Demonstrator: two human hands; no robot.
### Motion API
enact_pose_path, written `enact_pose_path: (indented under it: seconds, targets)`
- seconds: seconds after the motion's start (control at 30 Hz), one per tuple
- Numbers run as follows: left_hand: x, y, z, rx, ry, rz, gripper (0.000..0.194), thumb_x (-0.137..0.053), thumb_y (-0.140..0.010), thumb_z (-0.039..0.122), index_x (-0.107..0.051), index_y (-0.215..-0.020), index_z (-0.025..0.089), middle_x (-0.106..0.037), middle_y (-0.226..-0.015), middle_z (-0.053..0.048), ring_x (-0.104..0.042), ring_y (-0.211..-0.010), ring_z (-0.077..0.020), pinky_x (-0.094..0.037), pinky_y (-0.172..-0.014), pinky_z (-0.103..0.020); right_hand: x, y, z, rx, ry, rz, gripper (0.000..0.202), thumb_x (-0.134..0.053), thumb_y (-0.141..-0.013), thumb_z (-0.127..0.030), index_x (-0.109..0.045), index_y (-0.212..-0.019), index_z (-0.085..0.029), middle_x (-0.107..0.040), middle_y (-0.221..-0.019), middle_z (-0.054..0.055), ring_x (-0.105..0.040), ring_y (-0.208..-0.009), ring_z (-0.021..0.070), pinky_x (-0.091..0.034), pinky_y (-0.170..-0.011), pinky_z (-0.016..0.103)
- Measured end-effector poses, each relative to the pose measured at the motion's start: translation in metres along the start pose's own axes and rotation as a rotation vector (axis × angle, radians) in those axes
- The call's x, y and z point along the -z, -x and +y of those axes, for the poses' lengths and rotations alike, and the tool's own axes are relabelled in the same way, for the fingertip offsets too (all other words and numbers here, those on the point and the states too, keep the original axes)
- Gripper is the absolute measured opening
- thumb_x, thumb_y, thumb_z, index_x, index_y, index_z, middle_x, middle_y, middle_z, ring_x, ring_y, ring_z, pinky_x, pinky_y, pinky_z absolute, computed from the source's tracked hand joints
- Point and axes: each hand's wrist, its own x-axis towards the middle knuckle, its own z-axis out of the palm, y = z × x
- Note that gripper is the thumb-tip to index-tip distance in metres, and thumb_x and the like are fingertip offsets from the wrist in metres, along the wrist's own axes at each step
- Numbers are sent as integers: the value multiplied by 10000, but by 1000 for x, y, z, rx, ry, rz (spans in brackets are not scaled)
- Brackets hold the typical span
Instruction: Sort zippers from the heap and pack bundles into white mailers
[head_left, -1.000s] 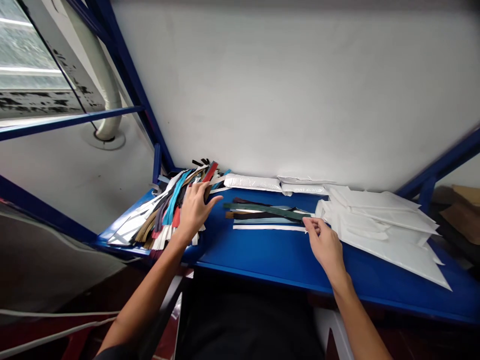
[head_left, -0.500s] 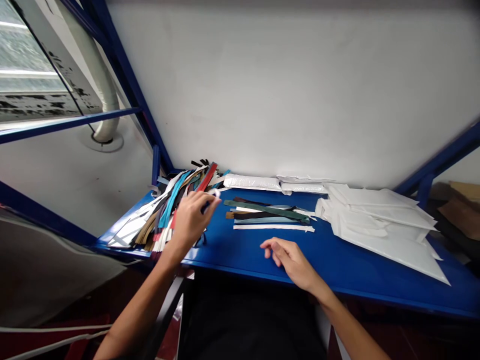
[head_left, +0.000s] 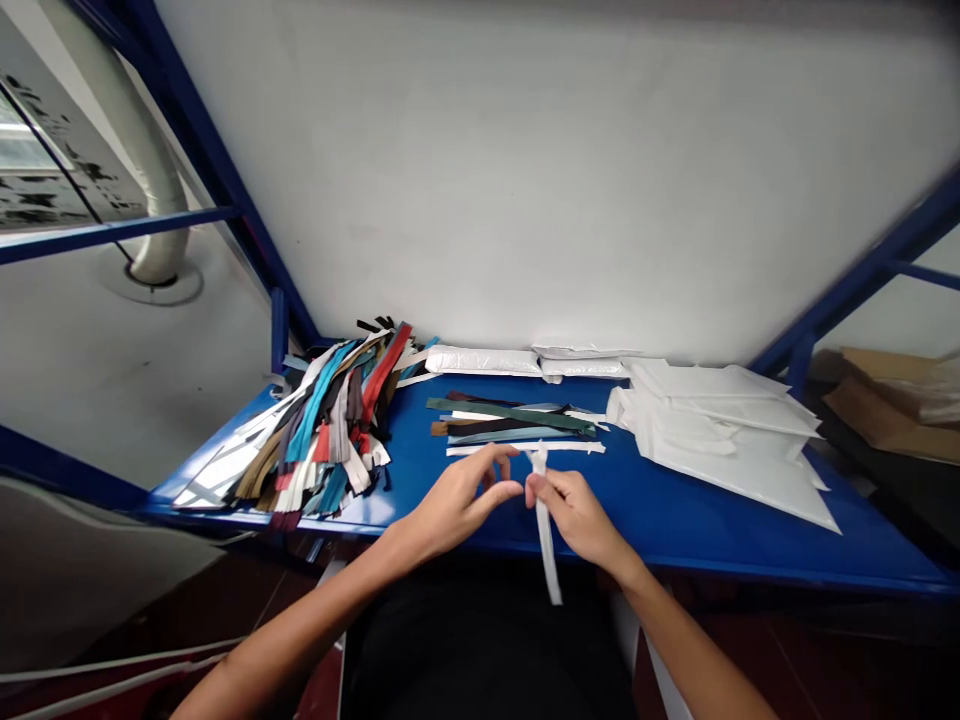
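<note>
A white zipper (head_left: 548, 560) is pinched near its upper end between the thumb and fingers of my right hand (head_left: 577, 510), and its long tail hangs past the table's front edge. Close by on the left is my left hand (head_left: 469, 495), its thumb and curled index finger apart with nothing seen between them. Behind both hands, several zippers in green (head_left: 510, 412), black, blue and white lie roughly side by side on the blue table (head_left: 420, 480). At the table's left end spreads a big heap of mixed-colour zippers (head_left: 322, 420).
White padded packets (head_left: 484, 361) line the back wall. White plastic bags (head_left: 720, 430) are stacked on the right. Blue frame posts (head_left: 202, 150) rise at both ends, and a cardboard box (head_left: 885, 400) stands beyond the right end.
My left hand has come from beside the heap to the middle. The white zipper is now in my right hand, which was empty. The view has shifted slightly right.
</note>
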Motion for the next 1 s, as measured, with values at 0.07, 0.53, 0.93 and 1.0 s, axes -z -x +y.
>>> enact_pose_path:
  seconds: [0.07, 0.53, 0.93, 1.0]
  targets:
    - [7, -2, 3, 8, 88, 47, 418, -596, -1074, 500, -696, -1347, 200, -741, -959, -44, -660, -795, -169, -517, -767, -284, -3, 2, -5, 51, 131, -131, 590, -444, -1122, -603, -672, -753, -203, -612, -669, -3, -563, -620, 154, -430, -657, 281]
    - [-10, 1, 7, 96, 212, 212, 458, -586, -1077, 478, -735, -778, 165, -678, -736, -28, -626, -728, -156, -487, -742, -273, -29, 7, 4, 358, 497, 285, 238, -531, -1138, -348, -743, -1110, -242, -760, -859, 54, -721, -704, 189, -529, -655, 301]
    - [-15, 1, -6, 5, 106, 202, 415, -570, -1089, 446, -790, -882, 161, -701, -745, -43, -589, -676, -141, -466, -668, -261, -21, 2, 6, 510, 814, 169, 309, -449, -1134, -188, -679, -929, -217, -682, -776, 41, -664, -692, 183, -444, -613, 305]
    - [-18, -1, -10, -29, 43, 230, 430, -550, -1094, 454, -800, -905, 160, -712, -762, -55, -585, -665, -140, -459, -651, -261, -20, 1, 4, 505, 929, 164, 317, -448, -1122, -172, -664, -894, -216, -650, -742, 33, -632, -660, 178, -394, -568, 310]
